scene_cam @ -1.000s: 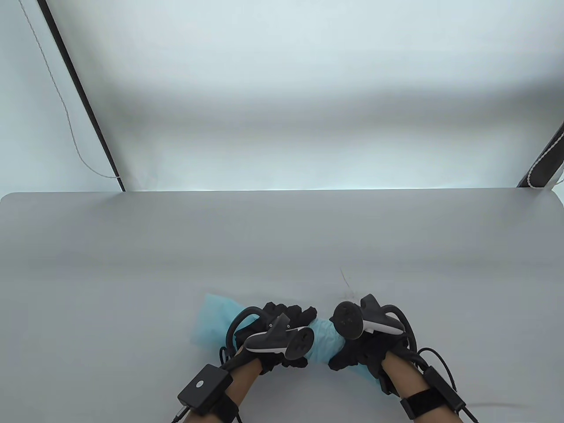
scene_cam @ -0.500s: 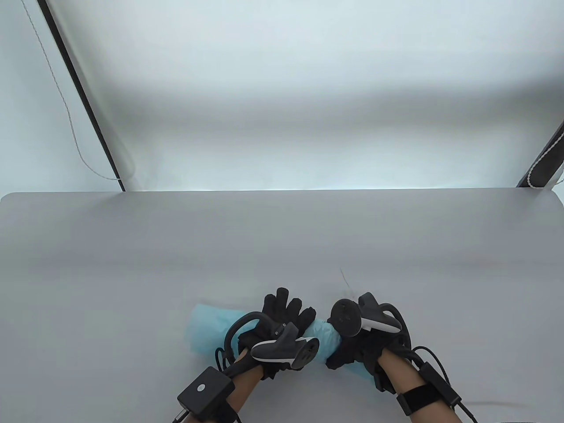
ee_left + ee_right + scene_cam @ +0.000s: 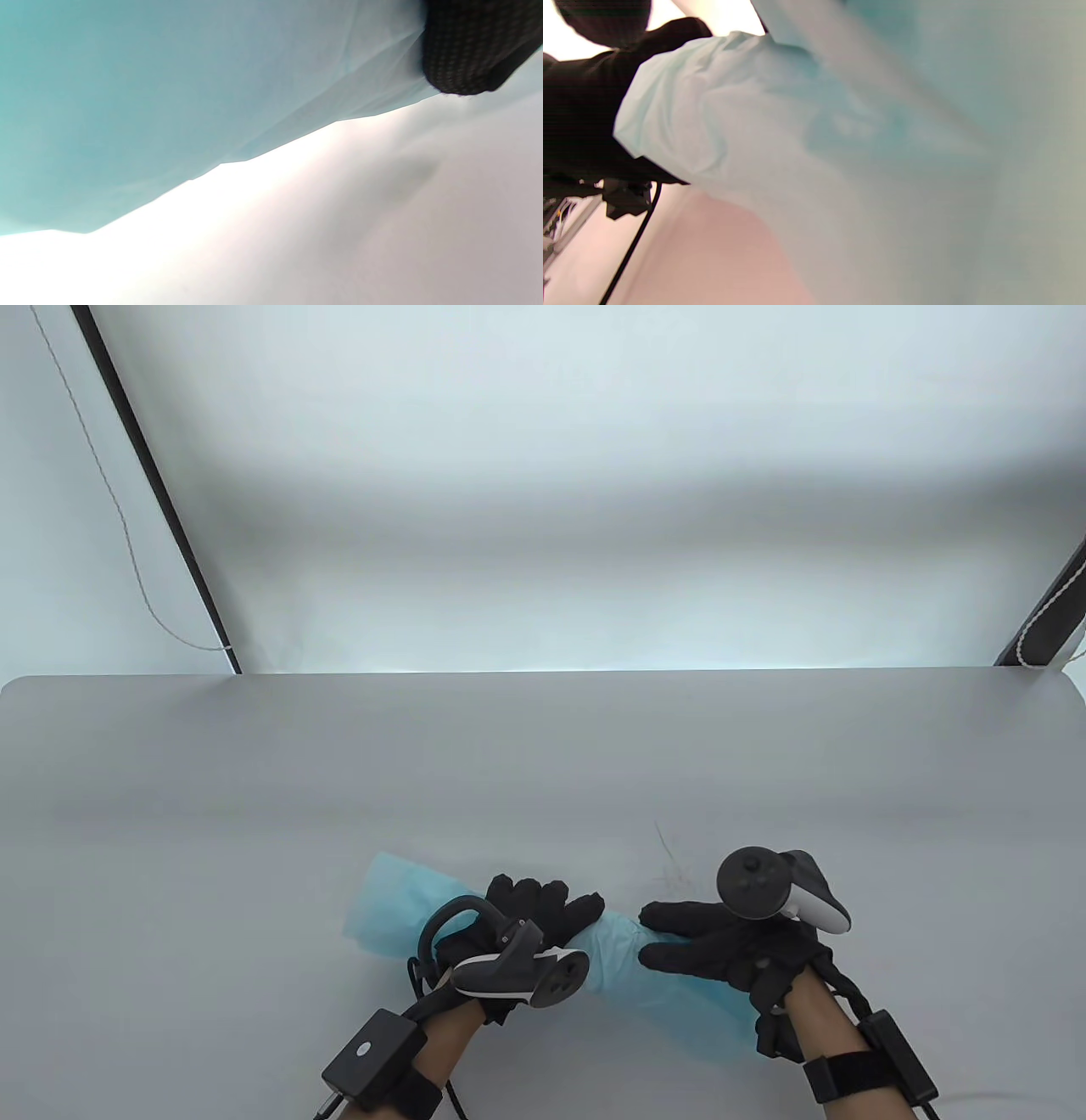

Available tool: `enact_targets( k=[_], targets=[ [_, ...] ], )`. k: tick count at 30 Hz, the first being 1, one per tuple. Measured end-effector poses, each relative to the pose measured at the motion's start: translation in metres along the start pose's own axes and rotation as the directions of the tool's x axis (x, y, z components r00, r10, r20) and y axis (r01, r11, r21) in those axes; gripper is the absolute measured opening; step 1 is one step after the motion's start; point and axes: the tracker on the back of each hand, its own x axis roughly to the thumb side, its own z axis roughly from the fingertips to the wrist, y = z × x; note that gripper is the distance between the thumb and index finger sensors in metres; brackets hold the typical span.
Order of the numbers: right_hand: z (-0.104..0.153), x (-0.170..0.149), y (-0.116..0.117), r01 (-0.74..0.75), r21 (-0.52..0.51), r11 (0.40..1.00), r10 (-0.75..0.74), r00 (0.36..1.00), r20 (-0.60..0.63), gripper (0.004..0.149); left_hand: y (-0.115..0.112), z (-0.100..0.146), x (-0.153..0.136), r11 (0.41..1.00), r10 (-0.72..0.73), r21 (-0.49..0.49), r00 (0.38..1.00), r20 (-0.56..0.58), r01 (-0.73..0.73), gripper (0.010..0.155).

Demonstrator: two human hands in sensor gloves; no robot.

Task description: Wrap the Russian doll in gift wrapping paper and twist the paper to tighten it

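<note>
The Russian doll is hidden inside a roll of light blue wrapping paper [image 3: 615,954] lying near the table's front edge. One paper end flares to the left [image 3: 386,899] and the other trails to the lower right [image 3: 713,1027]. My left hand [image 3: 543,912] curls its fingers over the thick middle of the roll and grips it. My right hand [image 3: 687,937] lies with straight fingers pointing left, resting on the paper just right of the bulge. The left wrist view is filled by paper [image 3: 169,106] with a gloved fingertip [image 3: 471,46] on it. In the right wrist view the crumpled paper [image 3: 840,148] meets the left glove [image 3: 581,106].
The grey table [image 3: 543,780] stretches away behind the roll to its far edge. A faint scratch mark [image 3: 670,857] lies just beyond my right hand. Black posts with white cords stand at the back left [image 3: 161,500] and back right [image 3: 1048,619].
My right hand let go of the right paper end, shifted right and flattened its fingers onto it. My left hand briefly spread its fingers, then curled them over the roll again.
</note>
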Motion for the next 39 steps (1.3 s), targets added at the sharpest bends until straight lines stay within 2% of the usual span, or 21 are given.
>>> enact_targets(
  k=[2, 5, 9, 12, 14, 15, 16, 17, 19, 20, 22, 25, 29, 32, 36, 38, 39],
  targets=[
    [-0.001, 0.001, 0.001, -0.036, 0.004, 0.999, 0.036, 0.999, -0.004, 0.095, 0.007, 0.003, -0.002, 0.999, -0.002, 0.045, 1.000, -0.024, 0.003, 0.110],
    [-0.006, 0.009, 0.012, -0.194, 0.063, 0.979, 0.198, 0.979, -0.055, 0.120, 0.016, 0.009, -0.008, 0.996, 0.002, 0.091, 0.998, -0.057, 0.003, 0.110],
    [-0.014, 0.028, 0.024, -0.365, 0.032, 0.931, 0.366, 0.925, -0.105, 0.132, 0.022, 0.015, -0.014, 0.993, -0.002, 0.119, 0.996, -0.089, 0.012, 0.110],
    [-0.020, 0.033, 0.028, -0.412, 0.017, 0.911, 0.409, 0.898, -0.160, 0.120, 0.021, 0.016, -0.015, 0.994, -0.008, 0.111, 0.995, -0.097, 0.019, 0.111],
    [-0.024, 0.033, 0.028, -0.408, 0.026, 0.913, 0.404, 0.892, -0.201, 0.096, 0.019, 0.016, -0.014, 0.995, -0.009, 0.100, 0.995, -0.099, 0.019, 0.111],
    [-0.026, 0.031, 0.027, -0.388, 0.016, 0.921, 0.384, 0.903, -0.194, 0.078, 0.019, 0.015, -0.014, 0.996, -0.006, 0.093, 0.995, -0.100, 0.015, 0.111],
    [-0.026, 0.030, 0.027, -0.366, 0.005, 0.931, 0.360, 0.912, -0.198, 0.066, 0.018, 0.015, -0.014, 0.996, 0.001, 0.088, 0.995, -0.102, 0.008, 0.111],
    [-0.025, 0.028, 0.027, -0.341, -0.039, 0.939, 0.327, 0.923, -0.201, 0.054, 0.018, 0.014, -0.015, 0.996, 0.002, 0.092, 0.995, -0.104, 0.007, 0.111],
    [-0.022, 0.027, 0.027, -0.302, -0.125, 0.945, 0.276, 0.942, -0.189, 0.039, 0.019, 0.014, -0.016, 0.996, 0.023, 0.085, 0.994, -0.109, -0.014, 0.111],
    [-0.021, 0.028, 0.028, -0.292, -0.119, 0.949, 0.268, 0.947, -0.179, 0.036, 0.018, 0.013, -0.016, 0.996, 0.029, 0.087, 0.994, -0.108, -0.020, 0.111],
    [-0.019, 0.028, 0.026, -0.300, -0.095, 0.949, 0.285, 0.948, -0.144, 0.034, 0.017, 0.013, -0.015, 0.996, 0.049, 0.079, 0.993, -0.106, -0.041, 0.111],
    [-0.018, 0.025, 0.025, -0.200, -0.076, 0.977, 0.192, 0.976, -0.100, 0.033, 0.017, 0.012, -0.015, 0.995, 0.073, 0.079, 0.992, -0.106, -0.065, 0.111],
    [-0.017, 0.026, 0.023, -0.151, -0.098, 0.984, 0.145, 0.987, -0.069, 0.034, 0.022, 0.014, -0.017, 0.993, 0.075, 0.096, 0.991, -0.115, -0.064, 0.111],
    [-0.017, 0.029, 0.022, -0.202, -0.115, 0.973, 0.196, 0.979, -0.062, 0.037, 0.023, 0.016, -0.021, 0.993, 0.089, 0.094, 0.988, -0.124, -0.077, 0.111],
    [-0.018, 0.031, 0.023, -0.386, -0.081, 0.919, 0.384, 0.922, -0.049, 0.053, 0.020, 0.016, -0.023, 0.994, 0.088, 0.069, 0.989, -0.122, -0.080, 0.110],
    [-0.019, 0.033, 0.024, -0.436, -0.091, 0.895, 0.432, 0.900, -0.062, 0.064, 0.017, 0.015, -0.022, 0.995, 0.087, 0.057, 0.989, -0.121, -0.080, 0.110],
    [-0.019, 0.035, 0.025, -0.469, -0.108, 0.877, 0.463, 0.883, -0.074, 0.065, 0.017, 0.015, -0.022, 0.995, 0.088, 0.054, 0.989, -0.123, -0.082, 0.110]
  ],
)
